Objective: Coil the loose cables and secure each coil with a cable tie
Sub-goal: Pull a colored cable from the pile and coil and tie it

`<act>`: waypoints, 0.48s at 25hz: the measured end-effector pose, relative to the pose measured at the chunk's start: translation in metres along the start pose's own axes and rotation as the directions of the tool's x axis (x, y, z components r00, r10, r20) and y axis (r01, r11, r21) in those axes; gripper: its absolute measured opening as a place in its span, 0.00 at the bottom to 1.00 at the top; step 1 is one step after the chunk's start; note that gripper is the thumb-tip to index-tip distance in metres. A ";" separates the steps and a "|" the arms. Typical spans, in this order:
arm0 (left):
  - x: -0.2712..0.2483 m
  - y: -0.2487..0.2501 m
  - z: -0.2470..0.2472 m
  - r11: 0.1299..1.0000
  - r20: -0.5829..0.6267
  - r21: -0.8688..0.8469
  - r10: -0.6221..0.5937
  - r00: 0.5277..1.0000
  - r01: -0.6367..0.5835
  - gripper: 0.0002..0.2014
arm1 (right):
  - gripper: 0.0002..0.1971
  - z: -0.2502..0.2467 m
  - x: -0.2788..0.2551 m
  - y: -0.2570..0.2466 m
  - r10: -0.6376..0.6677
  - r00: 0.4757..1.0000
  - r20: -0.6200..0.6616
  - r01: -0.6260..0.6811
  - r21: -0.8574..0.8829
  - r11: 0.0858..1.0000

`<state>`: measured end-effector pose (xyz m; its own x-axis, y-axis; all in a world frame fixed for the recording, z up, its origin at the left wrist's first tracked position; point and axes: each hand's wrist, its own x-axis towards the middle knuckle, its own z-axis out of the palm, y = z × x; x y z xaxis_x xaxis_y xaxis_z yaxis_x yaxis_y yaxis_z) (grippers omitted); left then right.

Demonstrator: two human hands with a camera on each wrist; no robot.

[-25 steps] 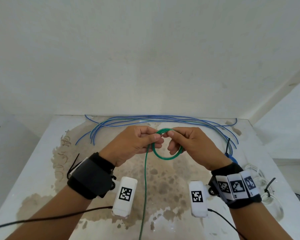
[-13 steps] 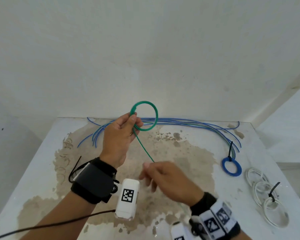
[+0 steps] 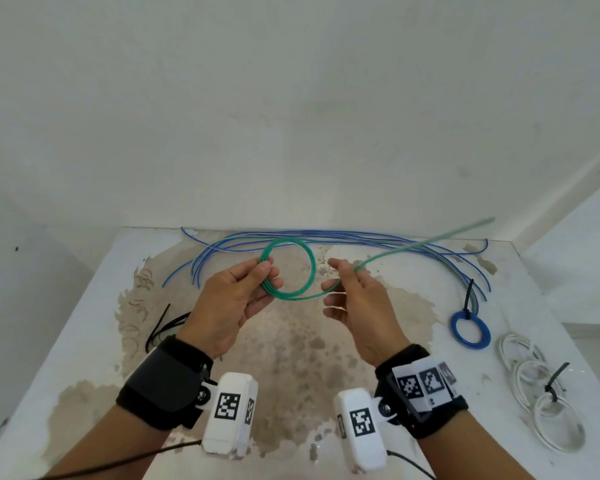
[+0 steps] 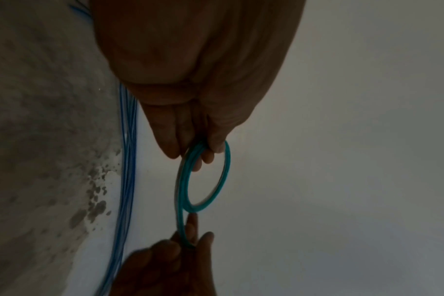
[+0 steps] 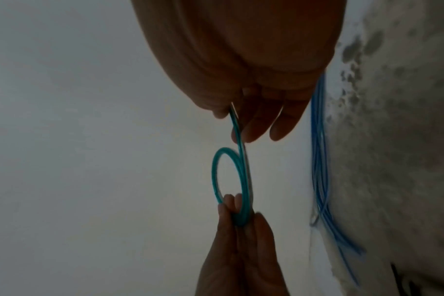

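My left hand (image 3: 262, 275) pinches a small green cable coil (image 3: 309, 268) between thumb and fingers, above the table's middle; the same coil (image 4: 203, 176) shows in the left wrist view and again (image 5: 228, 180) in the right wrist view. My right hand (image 3: 343, 282) pinches the green cable just right of the coil. The cable's free tail (image 3: 430, 242) swings up and away to the right, blurred. Loose blue cables (image 3: 361, 237) lie in a long arc along the table's far edge.
A tied blue coil (image 3: 470, 330) lies at the right, white coils (image 3: 548, 393) with a black tie near the right edge. Spare black cable ties (image 3: 163, 327) lie at the left. The stained white table (image 3: 291, 358) ends at a wall behind.
My right hand rose from near the table's front to beside the coil, and the green tail flipped from hanging down to pointing far right. The left hand lowered the coil slightly.
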<state>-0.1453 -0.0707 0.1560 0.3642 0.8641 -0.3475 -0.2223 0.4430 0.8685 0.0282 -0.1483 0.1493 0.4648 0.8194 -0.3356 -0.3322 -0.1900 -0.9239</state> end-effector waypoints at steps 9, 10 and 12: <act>-0.006 0.002 -0.004 0.984 0.155 0.145 -0.125 0.980 0.103 0.11 | 0.16 -0.012 0.003 -0.019 -0.063 0.989 0.136 0.104 -0.317 0.943; -0.006 0.002 -0.005 0.984 0.153 0.139 -0.129 0.980 0.107 0.11 | 0.16 -0.013 0.003 -0.019 -0.049 0.985 0.163 0.101 -0.323 0.941; -0.005 0.002 -0.006 0.988 0.135 0.108 -0.125 0.983 0.111 0.11 | 0.13 -0.015 0.003 -0.018 -0.021 0.977 0.213 0.085 -0.300 0.950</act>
<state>-0.1527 -0.0730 0.1572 0.5079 0.7616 -0.4026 -0.0816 0.5078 0.8576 0.0476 -0.1505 0.1628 0.2856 0.9197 -0.2695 -0.0300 -0.2725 -0.9617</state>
